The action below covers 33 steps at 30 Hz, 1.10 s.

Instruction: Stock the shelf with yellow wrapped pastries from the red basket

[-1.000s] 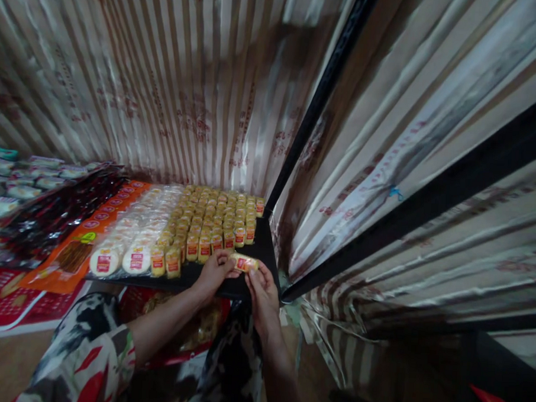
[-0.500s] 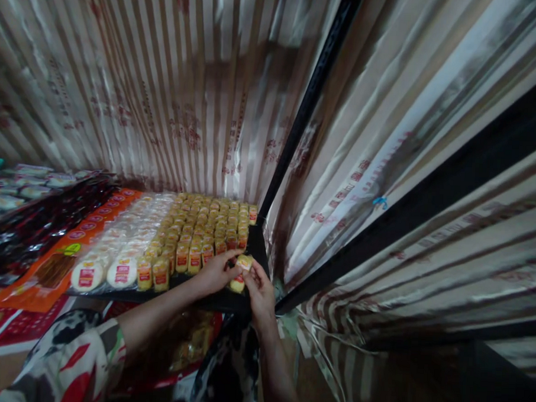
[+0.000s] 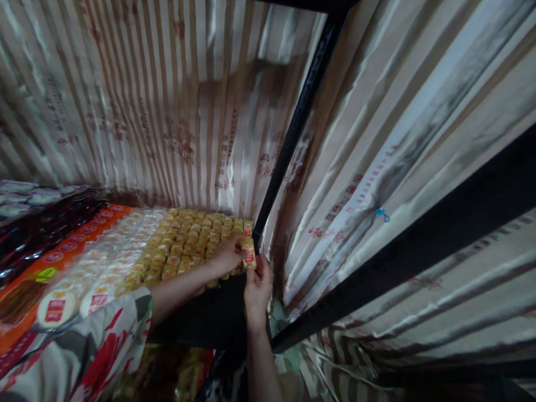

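Note:
A small yellow wrapped cake (image 3: 249,256) with a red label is upright between my two hands, at the right end of the black shelf. My left hand (image 3: 229,255) reaches over the rows and grips the cake from its left side, fingers curled. From below and to the right, my right hand (image 3: 258,289) pinches its lower part with fingertips and thumb. Just left of and behind my hands stand tight rows of the same wrapped cakes (image 3: 184,239). My left forearm hides part of the front rows.
Left of the cakes lie white round packaged cakes (image 3: 59,307), an orange packet (image 3: 5,314) and dark shiny packets (image 3: 35,244). A black post (image 3: 293,131) rises at the shelf (image 3: 201,316) corner, close to my hands. Striped plastic sheeting (image 3: 166,102) hangs behind, and a black bar (image 3: 403,254) slants across the right.
Both hands have carried the wrapped cake from the shelf's front edge back towards the rear right corner, beside the post. My view has shifted, showing more bare shelf.

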Tool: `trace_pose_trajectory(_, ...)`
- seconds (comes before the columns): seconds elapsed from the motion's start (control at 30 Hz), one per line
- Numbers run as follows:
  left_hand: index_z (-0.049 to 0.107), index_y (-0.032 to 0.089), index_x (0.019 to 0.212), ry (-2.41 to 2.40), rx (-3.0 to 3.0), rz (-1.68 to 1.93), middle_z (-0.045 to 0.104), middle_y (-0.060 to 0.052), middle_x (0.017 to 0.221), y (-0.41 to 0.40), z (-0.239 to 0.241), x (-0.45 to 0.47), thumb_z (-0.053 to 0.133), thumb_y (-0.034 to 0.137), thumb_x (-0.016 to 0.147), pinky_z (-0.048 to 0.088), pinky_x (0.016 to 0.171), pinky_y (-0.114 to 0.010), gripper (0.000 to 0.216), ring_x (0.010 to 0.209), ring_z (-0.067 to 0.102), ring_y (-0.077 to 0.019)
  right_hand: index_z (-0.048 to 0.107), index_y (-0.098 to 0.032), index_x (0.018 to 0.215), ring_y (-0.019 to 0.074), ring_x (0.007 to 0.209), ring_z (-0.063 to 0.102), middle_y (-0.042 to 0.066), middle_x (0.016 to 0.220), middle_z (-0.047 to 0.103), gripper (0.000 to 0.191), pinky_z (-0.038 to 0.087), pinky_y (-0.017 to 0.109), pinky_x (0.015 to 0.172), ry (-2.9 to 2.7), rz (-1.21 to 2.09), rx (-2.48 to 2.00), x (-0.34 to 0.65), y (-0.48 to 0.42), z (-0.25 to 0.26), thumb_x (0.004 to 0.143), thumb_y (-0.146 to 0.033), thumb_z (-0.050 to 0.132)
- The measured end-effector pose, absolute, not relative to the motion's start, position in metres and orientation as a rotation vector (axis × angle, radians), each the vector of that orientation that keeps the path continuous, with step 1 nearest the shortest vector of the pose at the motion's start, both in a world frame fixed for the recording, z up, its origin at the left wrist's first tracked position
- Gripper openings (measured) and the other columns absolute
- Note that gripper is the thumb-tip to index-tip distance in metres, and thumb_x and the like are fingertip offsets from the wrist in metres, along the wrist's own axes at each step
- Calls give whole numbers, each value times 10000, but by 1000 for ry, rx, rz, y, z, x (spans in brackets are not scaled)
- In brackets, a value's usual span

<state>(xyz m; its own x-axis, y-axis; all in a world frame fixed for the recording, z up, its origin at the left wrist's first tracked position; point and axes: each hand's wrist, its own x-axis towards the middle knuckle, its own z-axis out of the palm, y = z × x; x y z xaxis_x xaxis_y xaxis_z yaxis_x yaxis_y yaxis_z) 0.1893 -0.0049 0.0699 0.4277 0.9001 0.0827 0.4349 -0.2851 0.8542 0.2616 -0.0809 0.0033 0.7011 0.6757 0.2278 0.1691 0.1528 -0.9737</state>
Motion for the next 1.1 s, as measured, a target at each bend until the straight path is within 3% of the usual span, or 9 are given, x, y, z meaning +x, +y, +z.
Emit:
trace_pose_trajectory(0.33, 565, 161, 1101, 1150, 2494, 603, 614, -63, 1037, 57, 83, 228, 517, 185, 759, 439, 845, -245, 346, 934, 568, -157, 478, -132, 1226, 214, 1145, 489, 138, 1238, 532, 461, 365, 379, 979, -884, 105, -1528, 285, -19, -10, 802, -291, 392)
trace_pose_trajectory(0.5, 628, 135, 980, 1098, 2754, 457, 614, -89, 984, 73, 79, 235, 541, 196, 729, 359, 947, -300, 272, 1027, 496, -207, 512, -97, 1193, 233, 1138, 495, 166, 1203, 557, 455, 360, 385, 970, -871, 103, -1619, 290, -2, -30, 803, -270, 355)
trace_pose_trajectory(0.83, 651, 96, 931, 1254, 2771, 335, 581, -146, 1045, 83, 64, 245, 475, 191, 766, 344, 922, -369, 259, 1075, 427, -262, 541, -66, 1172, 252, 1140, 487, 179, 1202, 558, 465, 337, 397, 977, -872, 87, -1700, 300, 14, -48, 788, -269, 375)
trace_pose_trajectory(1.1, 647, 103, 918, 1338, 2696, 287, 565, -143, 1078, 88, 58, 252, 436, 173, 785, 328, 926, -377, 259, 1086, 411, -257, 624, -163, 1041, 217, 1047, 525, 105, 1099, 622, 409, 362, 372, 942, -891, 195, -1619, 299, 8, -44, 841, -395, 353)
